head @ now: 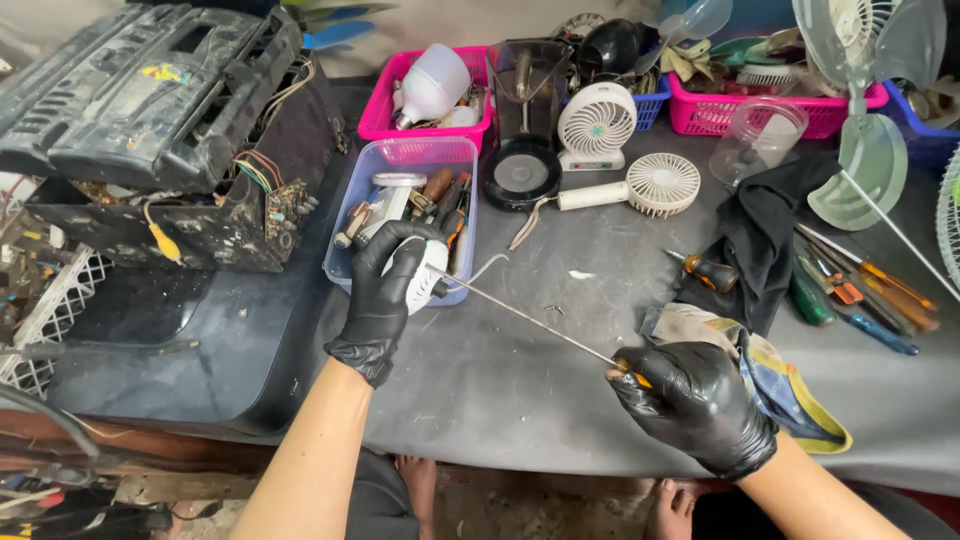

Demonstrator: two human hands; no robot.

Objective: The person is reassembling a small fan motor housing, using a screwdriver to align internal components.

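Both my hands wear black gloves. My left hand (385,290) grips a small white device (428,272) at the front edge of a clear blue tray (345,245). My right hand (695,400) holds the handle of a long thin screwdriver (530,322). Its shaft runs up and left, and its tip meets the white device. A white wire loops out from the device over the grey table (520,390).
The blue tray holds tools and parts. A gutted black appliance (160,130) with loose wires stands at left. Small white fans (598,122), pink baskets (380,105), a clear jar (755,140), a black cloth (760,235) and several screwdrivers (870,295) lie behind and right.
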